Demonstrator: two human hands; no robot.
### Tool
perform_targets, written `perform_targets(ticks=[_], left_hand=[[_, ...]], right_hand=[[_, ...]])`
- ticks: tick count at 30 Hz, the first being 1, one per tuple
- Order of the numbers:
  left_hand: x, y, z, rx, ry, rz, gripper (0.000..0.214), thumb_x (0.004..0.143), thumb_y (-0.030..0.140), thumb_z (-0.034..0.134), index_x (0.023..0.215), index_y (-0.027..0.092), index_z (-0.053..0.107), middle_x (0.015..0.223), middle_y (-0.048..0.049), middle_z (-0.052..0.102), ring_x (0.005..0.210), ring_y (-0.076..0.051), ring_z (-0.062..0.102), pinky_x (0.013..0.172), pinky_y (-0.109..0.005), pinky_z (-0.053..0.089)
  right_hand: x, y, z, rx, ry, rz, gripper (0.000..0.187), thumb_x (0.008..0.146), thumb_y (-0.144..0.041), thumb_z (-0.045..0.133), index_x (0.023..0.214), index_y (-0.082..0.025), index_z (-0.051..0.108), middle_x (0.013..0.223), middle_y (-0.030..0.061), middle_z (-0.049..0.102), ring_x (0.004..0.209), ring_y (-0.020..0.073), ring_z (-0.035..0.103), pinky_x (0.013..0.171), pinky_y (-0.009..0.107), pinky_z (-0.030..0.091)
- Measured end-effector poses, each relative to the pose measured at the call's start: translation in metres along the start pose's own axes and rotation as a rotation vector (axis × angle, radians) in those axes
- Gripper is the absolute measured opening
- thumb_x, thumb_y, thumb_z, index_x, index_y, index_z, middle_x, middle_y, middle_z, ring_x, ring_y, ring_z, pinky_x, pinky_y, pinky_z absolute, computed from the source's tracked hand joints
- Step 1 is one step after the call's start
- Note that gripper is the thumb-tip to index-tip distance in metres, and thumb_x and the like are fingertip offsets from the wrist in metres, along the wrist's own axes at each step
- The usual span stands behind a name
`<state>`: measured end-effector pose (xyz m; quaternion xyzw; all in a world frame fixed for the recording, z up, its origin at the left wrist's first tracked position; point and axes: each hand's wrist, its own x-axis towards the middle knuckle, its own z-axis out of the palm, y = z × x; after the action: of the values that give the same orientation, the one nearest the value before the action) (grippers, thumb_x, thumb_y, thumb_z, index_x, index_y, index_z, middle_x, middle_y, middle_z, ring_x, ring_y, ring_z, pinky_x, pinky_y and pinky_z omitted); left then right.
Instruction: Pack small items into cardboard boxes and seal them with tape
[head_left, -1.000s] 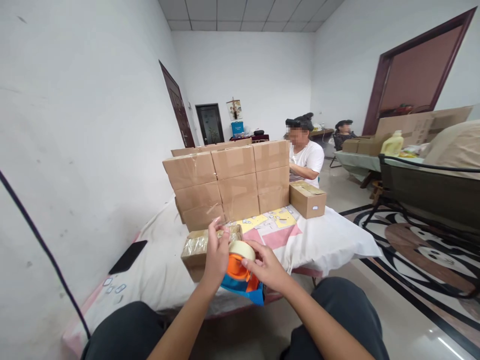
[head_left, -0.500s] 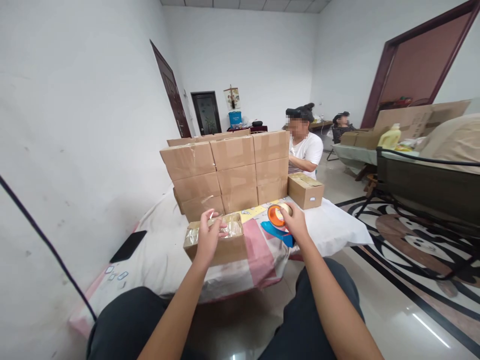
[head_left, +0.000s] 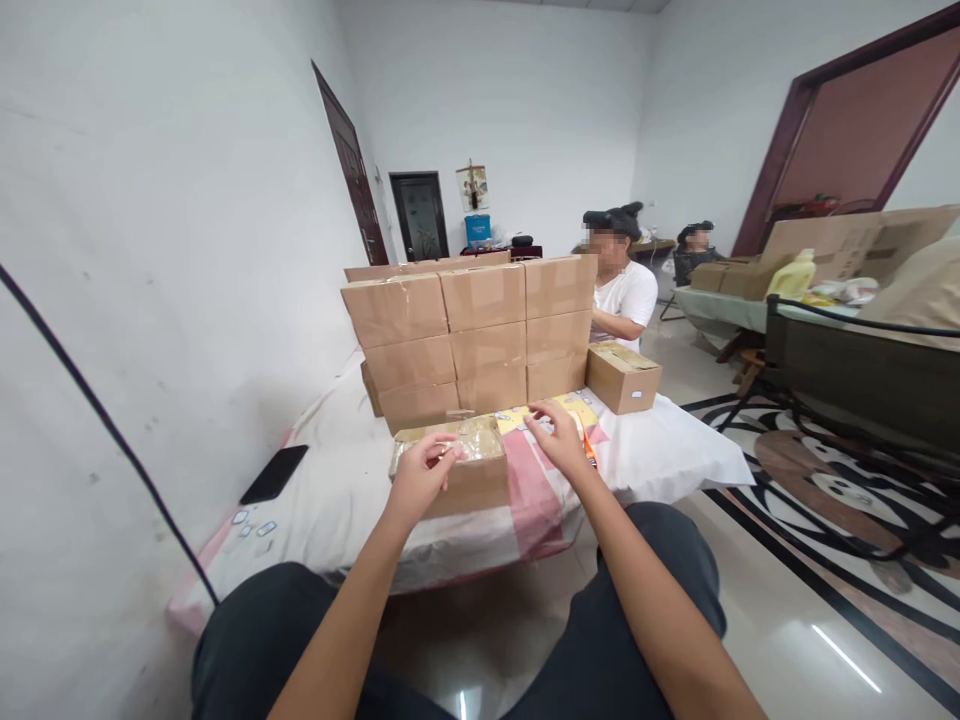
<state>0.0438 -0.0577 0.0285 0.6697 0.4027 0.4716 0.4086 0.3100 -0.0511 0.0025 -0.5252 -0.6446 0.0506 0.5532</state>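
A cardboard box (head_left: 469, 490) with shiny clear tape over its top stands on the cloth-covered table in front of me. My left hand (head_left: 426, 480) is over its near left part, fingers loosely curled and apart, with nothing visible in them. To the box's right, my right hand (head_left: 555, 435) hovers above the table, fingers spread and holding nothing. Beyond that wrist, the orange part of a tape dispenser (head_left: 589, 452) shows; my hand and forearm hide most of it.
Stacked cardboard boxes (head_left: 484, 355) form a wall behind the work spot. Another box (head_left: 624, 378) stands at the right, near a person in a white shirt (head_left: 634, 300). A black flat device (head_left: 275, 475) lies on the left of the tablecloth (head_left: 337, 520).
My right hand has let go of the tape dispenser, now on the table, and has moved left toward the box. My left hand's fingers have curled more. The view has shifted slightly.
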Motion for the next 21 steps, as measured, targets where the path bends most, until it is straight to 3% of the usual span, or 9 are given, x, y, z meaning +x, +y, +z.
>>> perform_targets(ticks=[3, 5, 7, 9, 13, 17, 19, 21], left_hand=[[-0.012, 0.003, -0.003, 0.094, -0.063, 0.018, 0.026, 0.083, 0.04, 0.064, 0.101, 0.021, 0.066, 0.082, -0.0036, 0.076, 0.04, -0.009, 0.046, 0.045, -0.024, 0.039], [-0.019, 0.004, -0.004, 0.129, -0.091, 0.039, 0.024, 0.085, 0.04, 0.061, 0.101, 0.023, 0.067, 0.082, -0.0033, 0.076, 0.041, -0.01, 0.046, 0.045, -0.025, 0.039], [-0.023, 0.004, -0.005, 0.141, -0.101, 0.045, 0.023, 0.086, 0.04, 0.06, 0.101, 0.024, 0.068, 0.083, -0.003, 0.077, 0.042, -0.011, 0.047, 0.045, -0.026, 0.04], [-0.026, 0.001, -0.004, 0.12, -0.087, 0.033, 0.024, 0.085, 0.041, 0.061, 0.101, 0.024, 0.068, 0.083, -0.0031, 0.077, 0.045, -0.012, 0.052, 0.047, -0.027, 0.042], [-0.027, -0.007, -0.003, 0.106, 0.009, -0.016, 0.027, 0.084, 0.041, 0.061, 0.103, 0.022, 0.068, 0.083, -0.0048, 0.077, 0.068, -0.021, 0.069, 0.057, -0.029, 0.05], [-0.03, -0.009, -0.006, 0.164, 0.03, -0.072, 0.026, 0.083, 0.037, 0.062, 0.104, 0.021, 0.068, 0.082, -0.0044, 0.078, 0.082, -0.024, 0.072, 0.071, -0.033, 0.053], [-0.032, -0.008, -0.012, 0.204, 0.05, -0.091, 0.04, 0.082, 0.035, 0.064, 0.119, 0.021, 0.063, 0.081, -0.0041, 0.078, 0.085, -0.025, 0.072, 0.077, -0.034, 0.052], [-0.033, -0.007, -0.024, 0.314, 0.119, -0.111, 0.064, 0.081, 0.037, 0.067, 0.14, 0.02, 0.049, 0.081, -0.0039, 0.078, 0.085, -0.026, 0.071, 0.078, -0.035, 0.05]], right_hand=[[-0.008, -0.043, 0.007, 0.205, -0.188, -0.135, 0.033, 0.087, -0.038, 0.068, 0.116, -0.022, 0.068, 0.11, 0.0081, 0.068, 0.098, 0.0216, 0.063, 0.091, 0.037, 0.048], [-0.013, -0.064, 0.014, 0.247, -0.225, -0.174, 0.034, 0.084, -0.036, 0.072, 0.115, -0.023, 0.068, 0.109, 0.0077, 0.067, 0.099, 0.0218, 0.062, 0.091, 0.037, 0.048], [-0.016, -0.075, 0.022, 0.274, -0.227, -0.205, 0.022, 0.085, -0.034, 0.071, 0.104, -0.023, 0.07, 0.104, 0.0073, 0.068, 0.098, 0.0217, 0.063, 0.09, 0.037, 0.048], [-0.017, -0.08, 0.028, 0.295, -0.23, -0.219, 0.011, 0.089, -0.032, 0.065, 0.092, -0.023, 0.07, 0.099, 0.0067, 0.068, 0.096, 0.0214, 0.063, 0.089, 0.037, 0.049], [-0.019, -0.079, 0.043, 0.288, -0.209, -0.21, 0.015, 0.091, -0.031, 0.062, 0.081, -0.023, 0.069, 0.094, 0.0067, 0.067, 0.094, 0.0214, 0.063, 0.088, 0.037, 0.049], [-0.018, -0.08, 0.058, 0.284, -0.165, -0.171, 0.015, 0.089, -0.029, 0.063, 0.077, -0.022, 0.068, 0.094, 0.0062, 0.066, 0.096, 0.021, 0.063, 0.089, 0.035, 0.047], [-0.015, -0.083, 0.062, 0.294, -0.154, -0.15, 0.015, 0.088, -0.029, 0.062, 0.077, -0.022, 0.067, 0.094, 0.006, 0.066, 0.095, 0.0206, 0.062, 0.086, 0.034, 0.047], [-0.01, -0.086, 0.062, 0.294, -0.13, -0.129, 0.016, 0.089, -0.029, 0.06, 0.077, -0.021, 0.064, 0.09, 0.0054, 0.066, 0.09, 0.0197, 0.062, 0.08, 0.032, 0.046]])
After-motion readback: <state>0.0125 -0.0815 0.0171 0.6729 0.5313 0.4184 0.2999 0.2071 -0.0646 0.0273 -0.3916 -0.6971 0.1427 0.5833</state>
